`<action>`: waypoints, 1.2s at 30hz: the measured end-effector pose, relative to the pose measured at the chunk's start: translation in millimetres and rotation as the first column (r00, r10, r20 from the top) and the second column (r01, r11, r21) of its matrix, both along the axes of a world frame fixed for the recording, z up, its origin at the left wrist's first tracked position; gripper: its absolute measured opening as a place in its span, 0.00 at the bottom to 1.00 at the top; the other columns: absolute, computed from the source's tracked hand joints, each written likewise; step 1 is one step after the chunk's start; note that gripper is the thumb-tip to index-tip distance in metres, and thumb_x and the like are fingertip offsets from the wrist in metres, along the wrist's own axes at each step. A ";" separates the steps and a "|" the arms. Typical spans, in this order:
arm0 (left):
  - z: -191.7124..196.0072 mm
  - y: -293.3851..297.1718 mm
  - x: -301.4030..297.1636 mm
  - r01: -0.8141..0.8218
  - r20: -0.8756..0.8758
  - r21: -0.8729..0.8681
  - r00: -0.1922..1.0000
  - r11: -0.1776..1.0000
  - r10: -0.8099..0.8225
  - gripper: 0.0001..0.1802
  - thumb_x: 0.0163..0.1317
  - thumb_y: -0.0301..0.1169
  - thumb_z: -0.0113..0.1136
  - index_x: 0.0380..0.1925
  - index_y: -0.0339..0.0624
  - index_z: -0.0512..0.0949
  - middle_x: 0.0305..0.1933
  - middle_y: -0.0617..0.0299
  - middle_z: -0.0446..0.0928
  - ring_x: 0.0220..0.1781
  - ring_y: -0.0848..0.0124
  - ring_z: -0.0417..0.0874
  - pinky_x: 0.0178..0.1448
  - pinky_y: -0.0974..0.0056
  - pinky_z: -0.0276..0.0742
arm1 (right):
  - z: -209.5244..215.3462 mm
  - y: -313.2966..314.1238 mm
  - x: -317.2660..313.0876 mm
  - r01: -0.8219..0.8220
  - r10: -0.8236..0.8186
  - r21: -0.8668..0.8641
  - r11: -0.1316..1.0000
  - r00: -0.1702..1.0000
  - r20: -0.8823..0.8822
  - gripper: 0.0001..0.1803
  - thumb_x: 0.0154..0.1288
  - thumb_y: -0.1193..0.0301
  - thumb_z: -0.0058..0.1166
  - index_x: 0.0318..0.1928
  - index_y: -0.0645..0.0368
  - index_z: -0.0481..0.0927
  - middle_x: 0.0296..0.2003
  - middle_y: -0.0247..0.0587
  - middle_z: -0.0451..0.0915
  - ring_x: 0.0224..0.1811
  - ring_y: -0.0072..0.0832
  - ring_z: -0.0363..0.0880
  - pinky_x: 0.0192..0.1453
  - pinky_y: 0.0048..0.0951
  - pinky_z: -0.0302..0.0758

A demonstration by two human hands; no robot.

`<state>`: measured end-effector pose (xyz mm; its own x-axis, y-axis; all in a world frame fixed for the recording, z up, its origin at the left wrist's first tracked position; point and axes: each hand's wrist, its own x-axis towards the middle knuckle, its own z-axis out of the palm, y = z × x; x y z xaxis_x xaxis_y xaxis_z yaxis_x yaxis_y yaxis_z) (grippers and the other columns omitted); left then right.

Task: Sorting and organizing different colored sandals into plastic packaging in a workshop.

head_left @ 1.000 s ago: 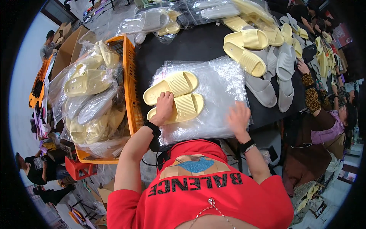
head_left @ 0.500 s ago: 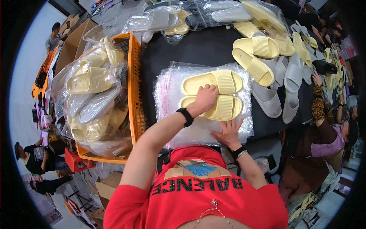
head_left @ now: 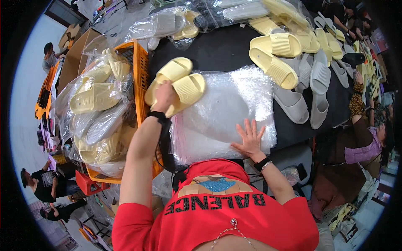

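Two pale yellow slide sandals (head_left: 189, 88) lie side by side at the left end of the stack of clear plastic bags (head_left: 209, 134), partly over the black tabletop. My left hand (head_left: 166, 95) grips the pair at the inner heel sides, its fingers partly hidden by the palm. Flat on the near right part of the bags rests my right hand (head_left: 250, 140), fingers spread and holding nothing. Pinkish edges show along the stack's left side.
An orange crate (head_left: 140, 75) at left holds several bagged yellow and grey slides (head_left: 94, 97). Loose yellow slides (head_left: 274, 69) and grey slides (head_left: 320, 75) lie at right. Bagged slides (head_left: 163, 24) line the table's far edge. A co-worker's arm (head_left: 357, 98) reaches in at right.
My left hand has carried the yellow slides leftward off the middle of the bag stack and turned them at an angle. My right hand stays on the bags, its fingers now more spread.
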<state>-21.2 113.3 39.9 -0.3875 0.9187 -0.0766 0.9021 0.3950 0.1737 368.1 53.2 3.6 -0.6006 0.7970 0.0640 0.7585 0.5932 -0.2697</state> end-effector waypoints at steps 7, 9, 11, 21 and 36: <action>79.7 -35.2 59.7 0.196 0.117 0.167 0.969 0.966 -0.216 0.10 0.47 0.26 0.51 0.32 0.37 0.69 0.36 0.51 0.72 0.40 0.53 0.73 0.42 0.52 0.70 | 19.6 -21.2 -20.5 -0.136 0.124 -0.154 0.979 0.989 -0.085 0.43 0.45 0.37 0.49 0.59 0.49 0.65 0.65 0.49 0.50 0.68 0.46 0.39 0.59 0.68 0.21; 77.6 -53.8 100.9 0.293 0.173 0.128 0.934 0.947 -0.313 0.10 0.46 0.25 0.51 0.32 0.37 0.69 0.35 0.51 0.71 0.39 0.54 0.74 0.40 0.52 0.70 | 15.6 -30.2 -30.6 -0.224 0.213 -0.133 0.966 0.973 -0.091 0.45 0.44 0.37 0.50 0.60 0.49 0.63 0.65 0.49 0.49 0.68 0.45 0.39 0.59 0.68 0.21; 49.9 -77.8 123.2 0.409 0.153 0.075 0.897 0.910 -0.415 0.10 0.45 0.25 0.51 0.32 0.39 0.69 0.33 0.54 0.71 0.37 0.56 0.74 0.38 0.53 0.70 | 12.1 -35.8 -39.8 -0.161 0.149 -0.303 0.939 0.987 -0.060 0.47 0.43 0.36 0.50 0.62 0.47 0.60 0.64 0.48 0.50 0.68 0.46 0.40 0.59 0.68 0.19; -3.2 -108.3 98.8 0.445 0.026 0.168 0.890 0.880 -0.455 0.16 0.47 0.26 0.52 0.39 0.42 0.68 0.37 0.58 0.68 0.42 0.61 0.72 0.41 0.57 0.70 | -3.7 -24.3 -48.2 -0.182 0.198 -0.165 0.970 0.976 0.089 0.47 0.47 0.34 0.43 0.64 0.44 0.55 0.66 0.46 0.46 0.69 0.45 0.29 0.57 0.70 0.20; 50.6 -103.9 126.4 0.461 0.039 0.295 0.869 0.837 -0.492 0.11 0.43 0.21 0.50 0.30 0.39 0.72 0.33 0.55 0.70 0.38 0.56 0.72 0.38 0.56 0.70 | 40.8 -2.3 -37.4 -0.150 -0.370 -0.711 0.687 0.770 -0.520 0.30 0.63 0.53 0.42 0.61 0.56 0.61 0.51 0.50 0.71 0.54 0.35 0.69 0.59 0.31 0.61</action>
<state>105.2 9.4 90.5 0.1001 0.9780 0.1831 0.9354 -0.1552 0.3177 330.7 50.9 44.3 -0.5423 0.8097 -0.2241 0.3275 -0.0419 -0.9439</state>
